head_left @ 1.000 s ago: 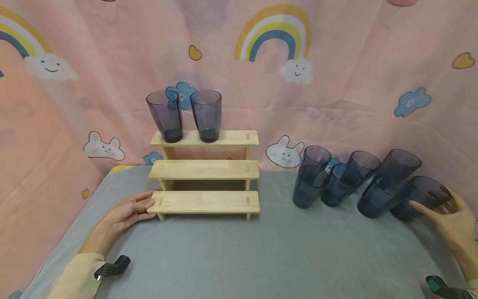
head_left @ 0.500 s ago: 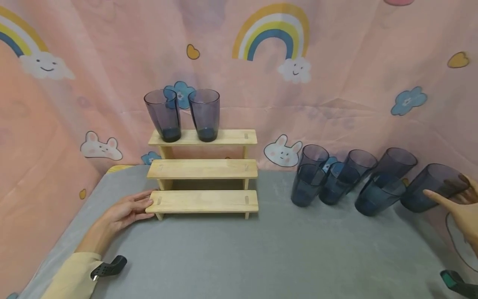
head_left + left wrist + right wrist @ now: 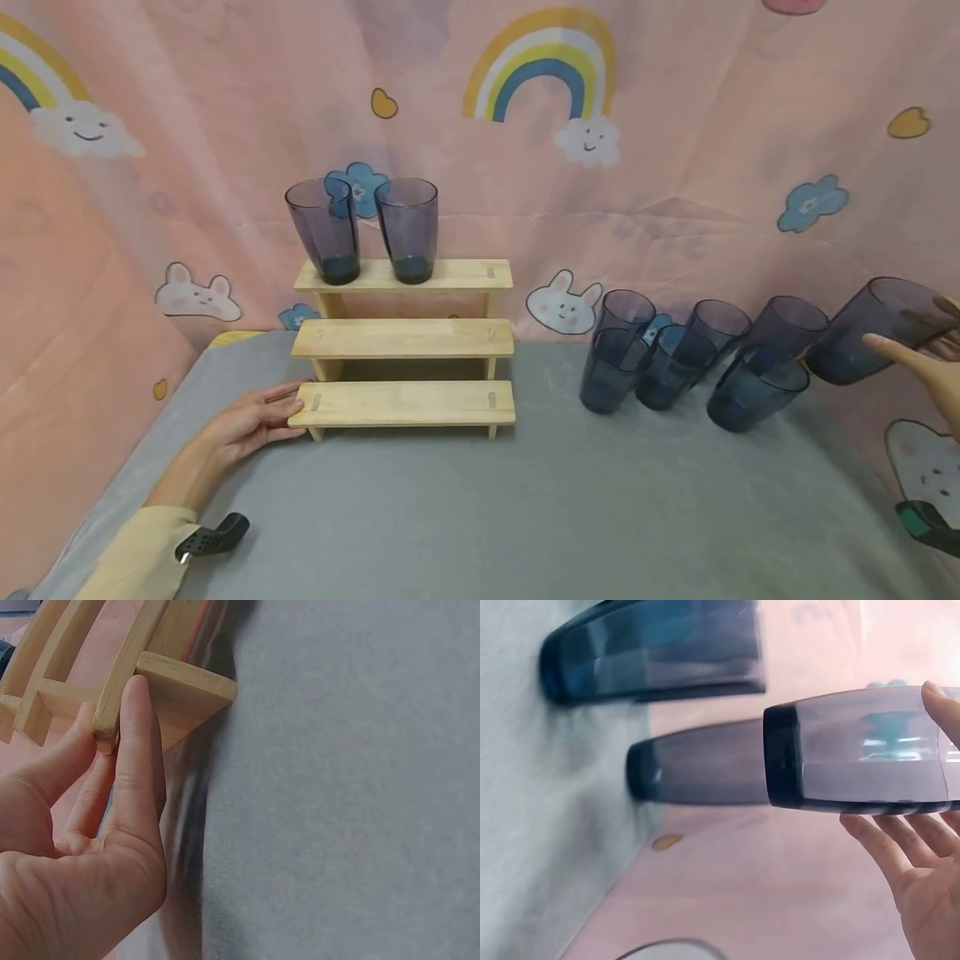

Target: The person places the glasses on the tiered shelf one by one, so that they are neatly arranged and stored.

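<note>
A three-step wooden display stand stands on the grey cloth. My left hand pinches the left end of its lowest step; in the left wrist view the thumb and fingers lie on either side of that board. Two purple-tinted drinking glasses, a left one and a right one, stand upright on the top step. At the far right, my right hand grips another tinted glass between thumb and fingers. That glass is tilted and lifted off the cloth, its dark base showing in the right wrist view.
Several more tinted glasses stand close together on the cloth, right of the stand, the nearest to the held glass being a front one. Behind them hangs a pink printed curtain, which also closes off both sides.
My right hand has lifted the glass up from the cloth and moved it right, away from the group. The left hand keeps its hold on the stand; the head view has shifted slightly.
</note>
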`<state>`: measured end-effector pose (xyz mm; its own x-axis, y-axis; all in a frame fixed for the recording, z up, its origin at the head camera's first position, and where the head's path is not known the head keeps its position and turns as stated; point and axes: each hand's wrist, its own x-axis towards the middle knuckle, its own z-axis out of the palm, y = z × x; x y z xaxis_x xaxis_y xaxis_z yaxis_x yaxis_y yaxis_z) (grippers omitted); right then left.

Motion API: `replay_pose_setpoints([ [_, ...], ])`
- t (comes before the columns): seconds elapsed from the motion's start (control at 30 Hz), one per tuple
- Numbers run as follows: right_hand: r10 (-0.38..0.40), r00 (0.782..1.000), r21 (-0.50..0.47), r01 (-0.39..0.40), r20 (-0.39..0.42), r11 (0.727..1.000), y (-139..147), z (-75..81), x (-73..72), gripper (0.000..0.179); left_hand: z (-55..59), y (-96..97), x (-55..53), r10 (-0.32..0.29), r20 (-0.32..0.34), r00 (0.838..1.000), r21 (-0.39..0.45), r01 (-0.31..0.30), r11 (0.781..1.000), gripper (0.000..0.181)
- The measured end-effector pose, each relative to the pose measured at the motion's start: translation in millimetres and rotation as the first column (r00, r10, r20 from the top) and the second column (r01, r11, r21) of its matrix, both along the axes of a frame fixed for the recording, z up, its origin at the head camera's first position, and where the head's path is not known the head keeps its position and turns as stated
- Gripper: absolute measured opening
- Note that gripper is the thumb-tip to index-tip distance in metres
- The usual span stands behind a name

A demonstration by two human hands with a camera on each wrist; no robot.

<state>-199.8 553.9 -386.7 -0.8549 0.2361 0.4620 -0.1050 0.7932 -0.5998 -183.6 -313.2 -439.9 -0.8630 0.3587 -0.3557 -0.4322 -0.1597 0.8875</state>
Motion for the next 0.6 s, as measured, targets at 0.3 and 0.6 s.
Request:
replay_pose_setpoints([
  [0.3,-0.077,0.994,-0.186,0.063,-0.072,0.981,-98,55.4,9.3,0.073,-0.3,1.8,-0.4,0.008,0.014,1.0,0.011,-0.008,1.0,0.075],
  [0.6,-0.022,0.997,-0.151,0.033,0.073,0.988,-151,84.6,10.7,0.078,-0.8,-0.4,0.4,0.019,0.016,1.0,0.014,-0.02,1.0,0.071],
])
